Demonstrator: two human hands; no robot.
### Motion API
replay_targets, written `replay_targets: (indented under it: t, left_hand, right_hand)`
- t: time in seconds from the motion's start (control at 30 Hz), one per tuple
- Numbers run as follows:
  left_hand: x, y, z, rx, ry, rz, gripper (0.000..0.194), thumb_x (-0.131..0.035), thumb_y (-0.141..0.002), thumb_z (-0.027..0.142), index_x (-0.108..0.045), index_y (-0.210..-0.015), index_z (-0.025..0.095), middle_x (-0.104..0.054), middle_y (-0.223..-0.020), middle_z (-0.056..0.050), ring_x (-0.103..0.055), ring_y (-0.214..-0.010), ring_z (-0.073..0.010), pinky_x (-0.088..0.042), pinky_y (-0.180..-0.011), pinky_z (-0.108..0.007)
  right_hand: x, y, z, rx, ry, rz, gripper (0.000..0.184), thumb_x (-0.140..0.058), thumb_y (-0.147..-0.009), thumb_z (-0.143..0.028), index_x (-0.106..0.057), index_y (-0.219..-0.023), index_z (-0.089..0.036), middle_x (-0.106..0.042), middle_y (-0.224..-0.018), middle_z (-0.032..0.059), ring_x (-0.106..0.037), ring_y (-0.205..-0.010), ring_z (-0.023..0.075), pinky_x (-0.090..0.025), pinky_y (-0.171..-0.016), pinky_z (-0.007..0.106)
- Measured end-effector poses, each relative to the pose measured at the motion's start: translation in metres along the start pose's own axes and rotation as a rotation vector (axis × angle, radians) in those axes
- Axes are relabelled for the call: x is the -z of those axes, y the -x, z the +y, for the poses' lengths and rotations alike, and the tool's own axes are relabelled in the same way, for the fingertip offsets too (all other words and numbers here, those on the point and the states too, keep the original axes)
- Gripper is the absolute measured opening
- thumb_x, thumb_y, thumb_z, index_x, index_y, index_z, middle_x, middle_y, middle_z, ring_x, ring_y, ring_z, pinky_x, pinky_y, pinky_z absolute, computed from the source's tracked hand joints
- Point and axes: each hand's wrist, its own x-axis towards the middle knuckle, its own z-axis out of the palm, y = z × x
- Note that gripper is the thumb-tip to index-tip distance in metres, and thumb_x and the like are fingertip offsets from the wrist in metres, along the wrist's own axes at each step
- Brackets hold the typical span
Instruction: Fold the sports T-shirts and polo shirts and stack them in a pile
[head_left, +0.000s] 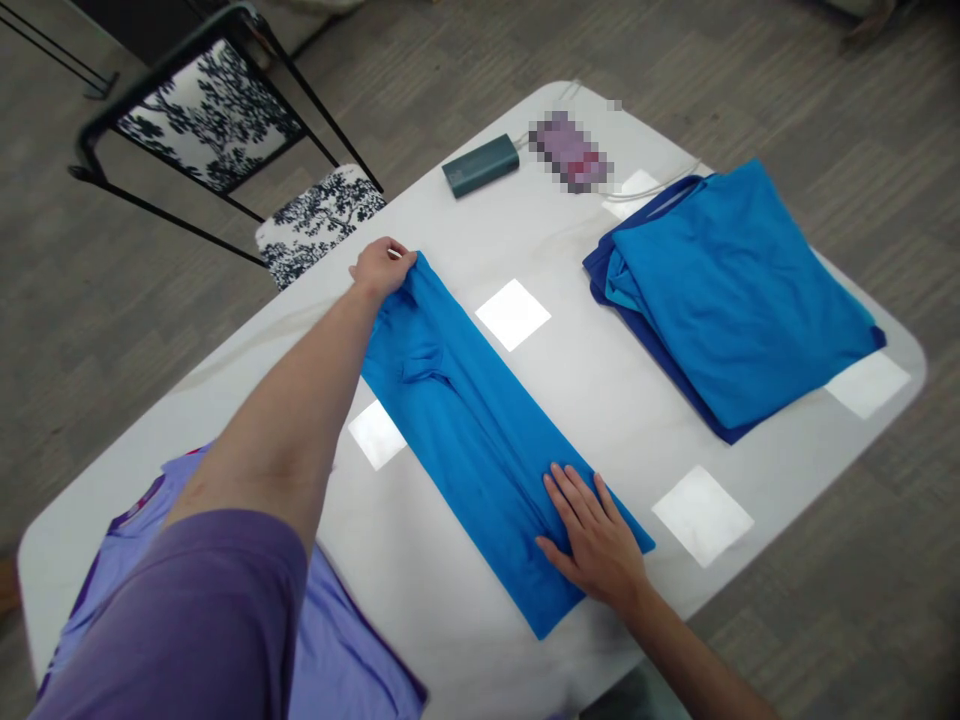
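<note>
A bright blue garment (480, 440), folded into a long narrow strip, lies slantwise across the white table. Its far end is pinched at the corner by my left hand (384, 268), whose fingers are closed on the cloth. My right hand (596, 540) rests flat on the near end, fingers stretched out. Some creases and a small bunched fold show towards the far end. Whether it is a shirt or trousers, I cannot tell. A lilac garment with dark edging (345, 640) is spread at the lower left, partly hidden under my left arm.
On the right of the white table (577, 400) lies a stack of folded blue and navy clothes (742, 300). Towards the back are a dark green power bank (481, 166), a blurred-out purple item (571, 152) and a pale cable. A patterned chair (217, 115) stands by the far left edge.
</note>
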Motion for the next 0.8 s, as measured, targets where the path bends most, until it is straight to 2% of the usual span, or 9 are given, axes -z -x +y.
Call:
replay_targets:
  t: [0.1,0.17,0.27,0.33,0.47,0.6,0.7,0.8]
  left_hand:
    - [-0.002,0.039,0.0,-0.043,0.031,0.179,0.043,-0.06,-0.108,0.05,-0.067,-0.135,0.017,-0.063,-0.147,-0.015,-0.053,-0.14,-0.0309,-0.036,-0.124,-0.056]
    - [-0.008,0.076,-0.001,-0.203,0.026,0.254,0.052,-0.048,-0.114,0.052,-0.06,-0.151,0.018,-0.051,-0.163,-0.015,-0.043,-0.153,-0.0297,-0.033,-0.128,-0.054]
    - [-0.02,0.128,-0.013,-0.394,-0.018,0.131,0.071,-0.038,-0.113,0.064,-0.044,-0.171,0.022,-0.035,-0.181,-0.012,-0.025,-0.17,-0.0304,-0.023,-0.138,-0.052]
    - [-0.028,0.15,-0.026,-0.4,-0.024,0.021,0.086,-0.036,-0.11,0.073,-0.031,-0.178,0.021,-0.025,-0.186,-0.012,-0.015,-0.174,-0.0327,-0.014,-0.141,-0.053]
    - [-0.035,0.16,-0.045,-0.365,-0.016,-0.098,0.108,-0.04,-0.1,0.088,-0.019,-0.182,0.022,-0.015,-0.189,-0.012,-0.006,-0.176,-0.0365,-0.001,-0.142,-0.055]
    - [-0.027,0.151,-0.043,-0.361,-0.051,-0.156,0.129,-0.053,-0.086,0.099,-0.019,-0.182,0.02,-0.009,-0.189,-0.017,0.006,-0.175,-0.0446,0.006,-0.138,-0.061]
    - [-0.015,0.157,-0.034,-0.358,-0.014,-0.151,0.128,-0.054,-0.086,0.099,-0.022,-0.182,0.019,-0.01,-0.189,-0.018,0.006,-0.175,-0.0458,0.006,-0.138,-0.062]
    - [-0.008,0.19,-0.025,-0.326,0.028,-0.084,0.116,-0.053,-0.092,0.092,-0.026,-0.181,0.022,-0.015,-0.189,-0.014,0.004,-0.175,-0.0428,0.005,-0.139,-0.06]
  right_hand:
    - [0.001,-0.001,0.0,-0.001,0.01,-0.008,0.089,-0.054,-0.11,-0.057,-0.017,-0.181,-0.018,-0.035,-0.182,0.0096,-0.039,-0.167,0.0348,-0.022,-0.142,0.06]
    - [0.001,-0.002,0.0,-0.006,0.012,-0.018,0.088,-0.053,-0.111,-0.057,-0.018,-0.181,-0.018,-0.034,-0.182,0.0094,-0.038,-0.168,0.0344,-0.022,-0.142,0.06]
    - [0.001,-0.002,0.0,-0.011,0.007,-0.032,0.088,-0.053,-0.111,-0.057,-0.018,-0.181,-0.019,-0.034,-0.183,0.0096,-0.038,-0.168,0.0344,-0.022,-0.142,0.06]
    - [0.0,-0.001,0.0,-0.017,0.002,-0.037,0.088,-0.054,-0.11,-0.056,-0.017,-0.181,-0.019,-0.034,-0.183,0.0106,-0.038,-0.168,0.035,-0.022,-0.141,0.061]
    - [-0.001,0.002,-0.002,-0.036,-0.005,-0.055,0.092,-0.055,-0.11,-0.058,-0.015,-0.182,-0.018,-0.03,-0.184,0.0127,-0.035,-0.169,0.0357,-0.022,-0.141,0.061]
    - [0.001,0.007,-0.007,-0.057,-0.029,-0.08,0.102,-0.059,-0.106,-0.068,-0.012,-0.182,-0.018,-0.025,-0.186,0.0142,-0.033,-0.17,0.0395,-0.021,-0.141,0.065]
    - [0.008,0.01,-0.015,-0.076,-0.031,-0.09,0.108,-0.062,-0.103,-0.071,-0.01,-0.182,-0.018,-0.021,-0.186,0.0154,-0.03,-0.17,0.0419,-0.021,-0.14,0.067]
    - [0.013,0.019,-0.022,-0.052,-0.011,-0.114,0.1,-0.058,-0.107,-0.065,-0.009,-0.182,-0.02,-0.022,-0.186,0.0139,-0.029,-0.171,0.0403,-0.018,-0.141,0.067]
